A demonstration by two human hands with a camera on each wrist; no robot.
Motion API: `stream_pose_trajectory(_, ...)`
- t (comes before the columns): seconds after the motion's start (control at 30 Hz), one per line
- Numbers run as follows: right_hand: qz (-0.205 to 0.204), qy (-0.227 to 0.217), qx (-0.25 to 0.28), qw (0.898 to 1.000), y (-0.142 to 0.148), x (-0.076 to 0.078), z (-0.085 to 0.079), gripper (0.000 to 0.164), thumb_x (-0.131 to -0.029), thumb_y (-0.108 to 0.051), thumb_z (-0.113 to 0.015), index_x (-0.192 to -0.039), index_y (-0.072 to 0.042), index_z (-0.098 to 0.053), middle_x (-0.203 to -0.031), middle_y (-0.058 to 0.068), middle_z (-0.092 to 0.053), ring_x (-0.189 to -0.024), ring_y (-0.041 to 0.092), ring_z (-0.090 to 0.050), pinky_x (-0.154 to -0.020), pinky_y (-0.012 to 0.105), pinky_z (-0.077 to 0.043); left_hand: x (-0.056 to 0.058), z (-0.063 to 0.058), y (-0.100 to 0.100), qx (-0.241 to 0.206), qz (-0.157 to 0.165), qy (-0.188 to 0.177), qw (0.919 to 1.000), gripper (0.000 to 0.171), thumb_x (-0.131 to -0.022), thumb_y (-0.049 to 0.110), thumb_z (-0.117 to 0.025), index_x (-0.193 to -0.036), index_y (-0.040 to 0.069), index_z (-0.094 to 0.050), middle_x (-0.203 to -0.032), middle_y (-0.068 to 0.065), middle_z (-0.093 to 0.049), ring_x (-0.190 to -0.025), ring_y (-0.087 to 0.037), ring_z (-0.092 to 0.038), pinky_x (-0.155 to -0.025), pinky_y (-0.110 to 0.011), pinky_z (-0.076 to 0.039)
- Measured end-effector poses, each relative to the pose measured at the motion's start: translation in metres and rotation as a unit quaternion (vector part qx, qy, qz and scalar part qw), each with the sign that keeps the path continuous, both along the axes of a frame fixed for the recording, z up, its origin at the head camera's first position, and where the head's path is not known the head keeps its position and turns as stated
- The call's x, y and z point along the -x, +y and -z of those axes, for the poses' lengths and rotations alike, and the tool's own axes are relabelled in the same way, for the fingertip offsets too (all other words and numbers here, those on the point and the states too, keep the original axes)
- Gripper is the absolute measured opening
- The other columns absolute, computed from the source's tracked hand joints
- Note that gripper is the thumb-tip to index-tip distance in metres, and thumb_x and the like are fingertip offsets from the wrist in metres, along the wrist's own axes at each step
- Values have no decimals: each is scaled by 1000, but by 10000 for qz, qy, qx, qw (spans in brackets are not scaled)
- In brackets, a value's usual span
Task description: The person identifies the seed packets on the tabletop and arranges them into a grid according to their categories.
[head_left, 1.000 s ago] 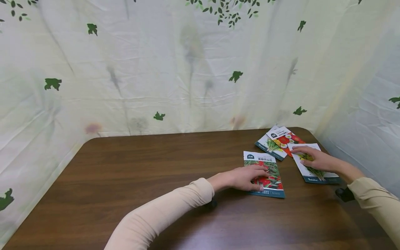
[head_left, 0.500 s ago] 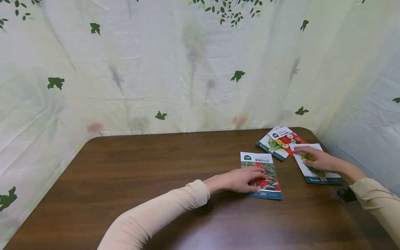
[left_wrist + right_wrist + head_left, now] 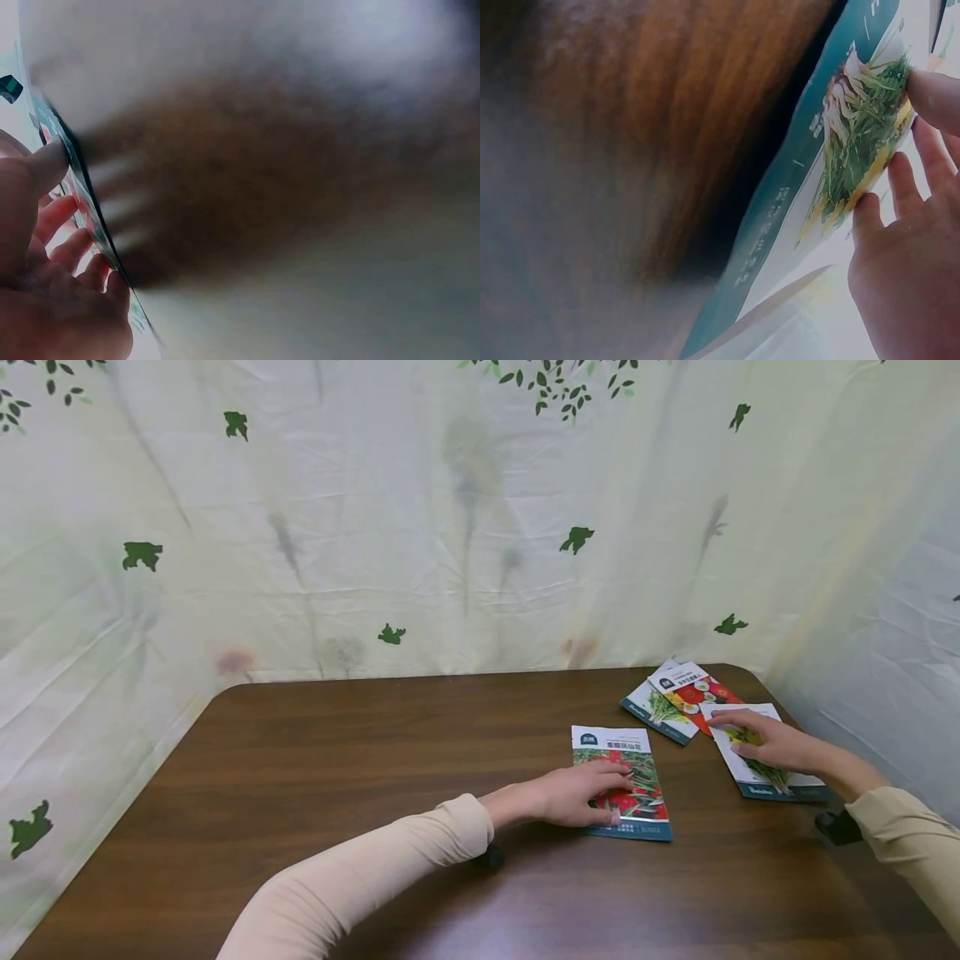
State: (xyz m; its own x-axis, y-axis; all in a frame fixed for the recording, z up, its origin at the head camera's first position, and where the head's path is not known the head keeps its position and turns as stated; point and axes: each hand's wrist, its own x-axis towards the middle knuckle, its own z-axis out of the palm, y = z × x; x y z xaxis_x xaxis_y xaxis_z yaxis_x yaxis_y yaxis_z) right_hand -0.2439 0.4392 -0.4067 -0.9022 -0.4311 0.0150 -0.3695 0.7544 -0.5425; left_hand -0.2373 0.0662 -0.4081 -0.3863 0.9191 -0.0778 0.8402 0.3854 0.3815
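Since the earliest frame, we note the rectangular, white-headed packet with red flowers and a teal foot (image 3: 648,783) has slid slightly left across the dark brown wood-grain table (image 3: 337,777), the person's left hand (image 3: 573,793) travelling with it. We see no comparable shift in the flat white packet printed with a green leafy vegetable (image 3: 765,774) under the right hand (image 3: 772,739); nor in the pair at the far right corner, where a red-and-yellow-flowered packet (image 3: 699,692) overlaps a white-and-teal packet with pale green stalks (image 3: 658,706). We judge that the work in hand is parting the red-flowered packet from the rest: bare table now shows more widely between them.

Position: right of the table's middle, well in from the right edge, nearer the far edge than the left corner is to us.

Hands: left fingers lie spread over the packet's face, thumb by its teal foot; right fingers rest relaxed on theirs, near the table's right edge. We record neither gripping.

Appearance: thin and flat, white band and dark logo toward the far edge, red blooms among green leaves mid-face, partly hidden by fingers. We cannot tell paper from film.
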Motion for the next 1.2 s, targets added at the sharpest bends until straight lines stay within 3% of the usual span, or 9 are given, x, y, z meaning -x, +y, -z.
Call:
stream_pose_trajectory(0.53,-86,25,127,9999,-2,-5,-3,37,-93,-2,-62,-128,7,-53,-137,36,-41,-125,55,-32,-93,73,-30,-5,1,-14,-85,-40,112,9999,52,-97,36,-61,-144,16,-50,-155,0,-35,-143,-11,-26,-113,-23,-21)
stream_pose_trajectory(0.57,-128,145,81,9998,-1,-5,-1,37,-94,-3,-62,-128,6,-53,-136,35,-42,-125,53,-34,-95,68,-33,-6,1,-15,-79,-44,113,9999,52,-97,36,-61,-144,16,-50,-155,0,-36,-143,-11,-27,-113,-23,-21)
stream_pose_trajectory(0.67,-277,365,141,9988,3,-3,2,37,-94,-4,-61,-129,5,-53,-134,34,-44,-123,49,-36,-93,67,-35,-7,0,-19,-101,-50,112,9999,52,-97,36,-62,-143,16,-51,-155,-1,-36,-143,-12,-27,-114,-23,-21)
stream_pose_trajectory(0.77,-239,608,-112,9978,7,0,9,36,-95,-9,-62,-130,0,-55,-133,29,-46,-125,30,-39,-92,56,-40,-10,-2,-23,-134,-67,119,9998,51,-96,35,-62,-142,15,-51,-154,-2,-37,-143,-13,-28,-114,-24,-21)
stream_pose_trajectory(0.87,-169,607,-251,9977,6,0,9,37,-96,-11,-63,-130,-1,-56,-134,27,-47,-124,23,-40,-89,55,-41,-11,-2,-27,-154,-77,176,9997,50,-96,35,-63,-141,15,-52,-154,-2,-38,-142,-14,-29,-114,-24,-22)
stream_pose_trajectory(1.07,-219,418,41,9989,0,-4,0,36,-94,-6,-63,-127,5,-54,-133,33,-46,-121,50,-38,-89,62,-38,-16,-1,-36,-155,-121,260,9995,51,-96,35,-63,-141,15,-52,-154,-2,-38,-142,-13,-29,-113,-24,-22)
stream_pose_trajectory(1.2,-271,431,120,9986,0,-5,1,36,-94,-2,-62,-128,6,-53,-133,34,-46,-122,50,-38,-93,60,-38,-19,-1,-41,-197,-151,261,9994,50,-96,35,-63,-141,15,-52,-154,-2,-38,-142,-13,-29,-113,-25,-23)
